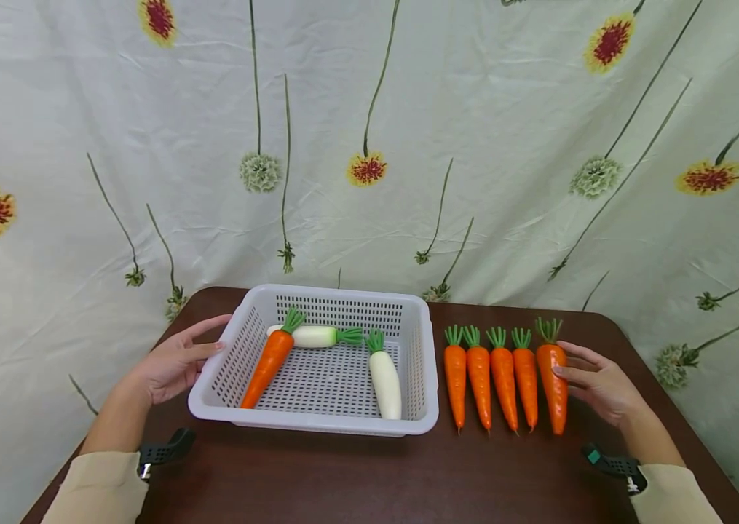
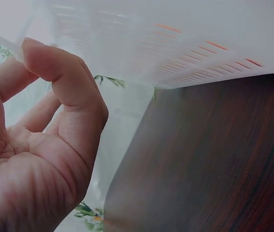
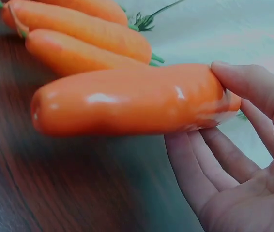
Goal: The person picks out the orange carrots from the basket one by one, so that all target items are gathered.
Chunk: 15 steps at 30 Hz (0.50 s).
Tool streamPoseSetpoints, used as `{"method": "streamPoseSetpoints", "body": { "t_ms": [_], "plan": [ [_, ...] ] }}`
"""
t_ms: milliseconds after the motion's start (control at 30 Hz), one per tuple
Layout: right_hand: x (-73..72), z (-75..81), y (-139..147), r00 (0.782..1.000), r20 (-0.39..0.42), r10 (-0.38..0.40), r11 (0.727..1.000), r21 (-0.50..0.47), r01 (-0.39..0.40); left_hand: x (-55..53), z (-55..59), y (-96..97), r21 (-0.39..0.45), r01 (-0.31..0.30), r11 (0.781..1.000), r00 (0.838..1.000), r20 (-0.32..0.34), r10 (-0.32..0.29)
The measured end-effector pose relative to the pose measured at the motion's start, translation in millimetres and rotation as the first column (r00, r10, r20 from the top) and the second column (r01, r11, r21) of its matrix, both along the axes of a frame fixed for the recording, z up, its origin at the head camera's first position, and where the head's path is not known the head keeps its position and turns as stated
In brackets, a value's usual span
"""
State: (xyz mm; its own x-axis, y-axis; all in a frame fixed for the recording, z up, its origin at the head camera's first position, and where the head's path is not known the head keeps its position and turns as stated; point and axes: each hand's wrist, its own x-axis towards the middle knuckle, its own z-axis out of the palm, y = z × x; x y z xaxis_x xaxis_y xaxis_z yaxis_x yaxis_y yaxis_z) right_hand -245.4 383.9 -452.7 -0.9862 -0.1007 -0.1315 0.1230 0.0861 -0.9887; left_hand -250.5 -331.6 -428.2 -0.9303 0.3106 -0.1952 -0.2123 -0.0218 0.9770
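Note:
My left hand (image 1: 175, 362) is at the left side of a white plastic basket (image 1: 317, 421), its bent thumb (image 2: 42, 60) gripping the rim. Inside the basket lie one orange carrot (image 1: 269, 366) leaning on the front left, a white radish (image 1: 313, 336) along the back and another white radish (image 1: 385, 384) on the right. My right hand (image 1: 600, 382) holds a carrot (image 1: 552, 382) near its leafy end, thumb on one side and fingers on the other. In the right wrist view this carrot (image 3: 122, 101) appears raised at its tip, beside a row of other carrots (image 3: 79, 50).
Several carrots (image 1: 502, 382) lie side by side to the right of the basket, green tops toward the back. All this stands on a dark brown table (image 1: 356, 480). Behind it hangs a pale cloth (image 1: 507, 131) with a flower print.

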Motion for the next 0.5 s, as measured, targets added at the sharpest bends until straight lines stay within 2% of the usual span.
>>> {"method": "streamPoseSetpoints", "body": {
  "t_ms": [500],
  "plan": [
    [-12.6,-12.5,7.6,0.998,0.059,0.0,0.997,0.072,-0.004,0.9,1.9,1.4,0.019,-0.002,1.0,1.0,0.012,0.002]
  ]
}}
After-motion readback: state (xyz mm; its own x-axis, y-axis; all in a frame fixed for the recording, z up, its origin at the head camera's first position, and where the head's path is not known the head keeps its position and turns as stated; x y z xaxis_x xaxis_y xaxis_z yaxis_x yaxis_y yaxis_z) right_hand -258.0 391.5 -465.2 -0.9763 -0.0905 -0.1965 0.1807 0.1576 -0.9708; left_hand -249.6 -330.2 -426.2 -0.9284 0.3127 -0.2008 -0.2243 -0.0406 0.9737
